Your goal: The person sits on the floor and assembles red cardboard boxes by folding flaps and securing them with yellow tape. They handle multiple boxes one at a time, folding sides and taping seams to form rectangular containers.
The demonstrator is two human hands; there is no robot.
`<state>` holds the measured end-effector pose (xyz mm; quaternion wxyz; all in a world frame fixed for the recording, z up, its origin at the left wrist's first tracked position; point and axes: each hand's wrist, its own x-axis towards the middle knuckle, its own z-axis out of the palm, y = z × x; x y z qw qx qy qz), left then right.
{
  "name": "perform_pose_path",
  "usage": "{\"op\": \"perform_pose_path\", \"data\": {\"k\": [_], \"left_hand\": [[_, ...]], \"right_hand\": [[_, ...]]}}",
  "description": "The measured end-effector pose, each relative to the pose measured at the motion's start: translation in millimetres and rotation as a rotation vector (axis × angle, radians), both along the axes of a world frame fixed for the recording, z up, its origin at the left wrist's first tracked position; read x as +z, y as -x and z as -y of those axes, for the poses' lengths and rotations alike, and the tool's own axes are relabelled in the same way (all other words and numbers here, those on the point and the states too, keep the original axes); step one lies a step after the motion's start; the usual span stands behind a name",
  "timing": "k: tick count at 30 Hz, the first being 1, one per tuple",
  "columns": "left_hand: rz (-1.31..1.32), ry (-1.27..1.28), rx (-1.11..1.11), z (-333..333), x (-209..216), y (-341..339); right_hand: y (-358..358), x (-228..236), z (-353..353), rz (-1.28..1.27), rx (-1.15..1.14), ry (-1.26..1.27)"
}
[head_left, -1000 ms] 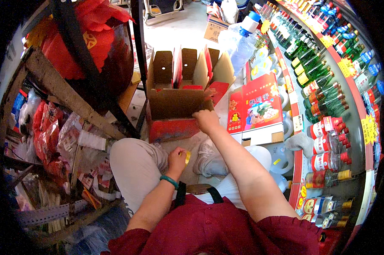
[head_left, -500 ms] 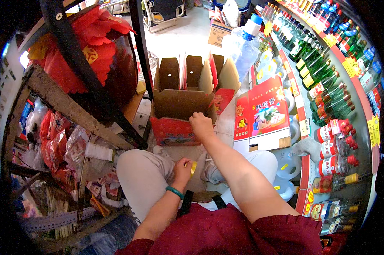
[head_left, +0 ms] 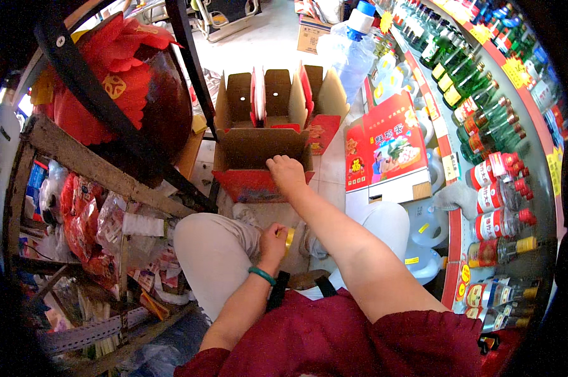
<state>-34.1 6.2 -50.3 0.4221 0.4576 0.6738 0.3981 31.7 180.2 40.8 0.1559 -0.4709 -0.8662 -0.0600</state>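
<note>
My left hand point(head_left: 272, 244) pinches a small yellow tape roll point(head_left: 288, 237) over my knee. My right hand point(head_left: 286, 173) presses closed on the near flap of the open box point(head_left: 262, 135): corrugated brown card, red printed sides, on the floor. I judge sealing comes next, needing flaps folded flat.

An open cardboard box point(head_left: 263, 132) stands on the floor. The right hand point(head_left: 286, 174) rests on its near flap. Just nearer than the box, the left hand point(head_left: 272, 242) holds a yellow tape roll point(head_left: 289, 237) above a bent knee point(head_left: 211, 242). Right of the box stands a red carton point(head_left: 384, 147), then shelves of bottles point(head_left: 485, 132).
</note>
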Motion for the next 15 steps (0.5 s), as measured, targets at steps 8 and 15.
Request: {"op": "perform_pose_path", "data": {"k": [8,15], "left_hand": [[-0.104,-0.015,-0.133,6.8,41.7,-10.0],[-0.252,-0.097,-0.242,15.0,37.2,-18.1]], "right_hand": [[-66.0,21.8,53.1,-0.665,-0.014,0.173],[-151.7,-19.5,111.8,-0.284,-0.178,0.316]]}}
